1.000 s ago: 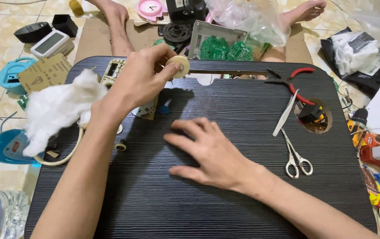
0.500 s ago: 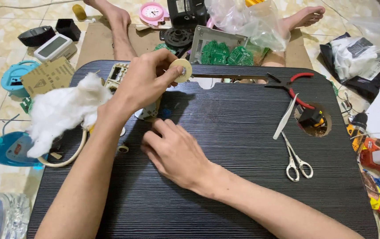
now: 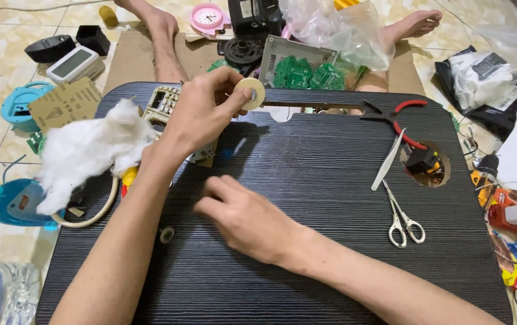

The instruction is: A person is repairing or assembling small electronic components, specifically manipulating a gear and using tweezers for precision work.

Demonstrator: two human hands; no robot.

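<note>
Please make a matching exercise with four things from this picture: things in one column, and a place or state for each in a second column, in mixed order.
Things:
1. pale round disc
2. scissors
3. white cotton wad
4. pink clock

Places or states:
A. on the floor beyond the table
B. lying on the table's right part, handles toward the camera
C. held up in the left hand
D. on the table's left edge

Pairs: 1-C, 2-B, 3-D, 4-A

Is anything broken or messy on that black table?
Yes. A cream gadget lies opened up by the left hand, its insides showing, and white stuffing sits loose beside it. The scissors and pliers look fine.
</note>
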